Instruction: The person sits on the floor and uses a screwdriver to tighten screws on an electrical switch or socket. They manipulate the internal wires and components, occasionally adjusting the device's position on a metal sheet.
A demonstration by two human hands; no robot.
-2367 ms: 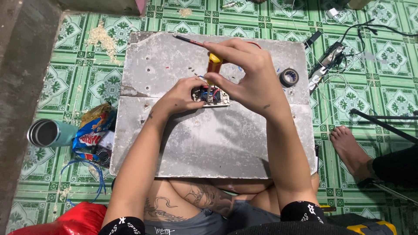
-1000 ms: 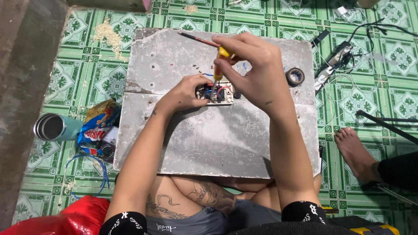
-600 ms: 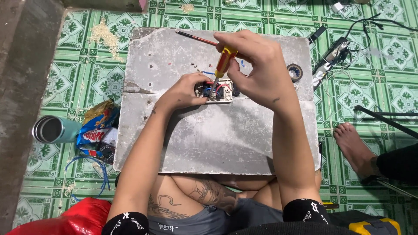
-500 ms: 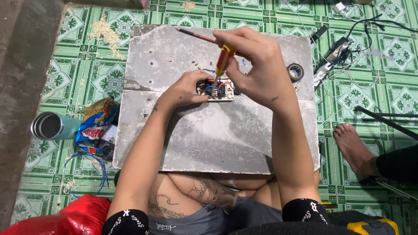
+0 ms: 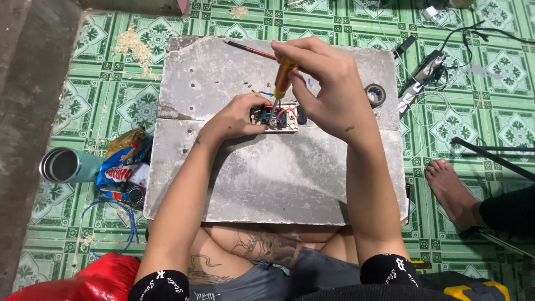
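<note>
A small white wall socket (image 5: pixel 283 118) with red and blue wires lies back-side up on a grey board (image 5: pixel 262 184). My left hand (image 5: pixel 237 116) holds it down at its left end. My right hand (image 5: pixel 323 86) grips a screwdriver (image 5: pixel 283 78) with a yellow and orange handle, held nearly upright with its tip down in the socket. A thin red-handled tool (image 5: pixel 251 49) lies on the board just beyond my right hand.
A roll of black tape (image 5: pixel 375 94) rests at the board's right edge. A power strip with cables (image 5: pixel 426 69) lies on the green tiled floor. At the left are a metal cup (image 5: pixel 64 165), snack wrappers (image 5: pixel 122 164) and blue wire (image 5: pixel 120 223). Another person's bare foot (image 5: pixel 451 192) is at the right.
My right hand has tipped the screwdriver from slanted to nearly upright and set its tip into the socket. My left hand stays on the socket.
</note>
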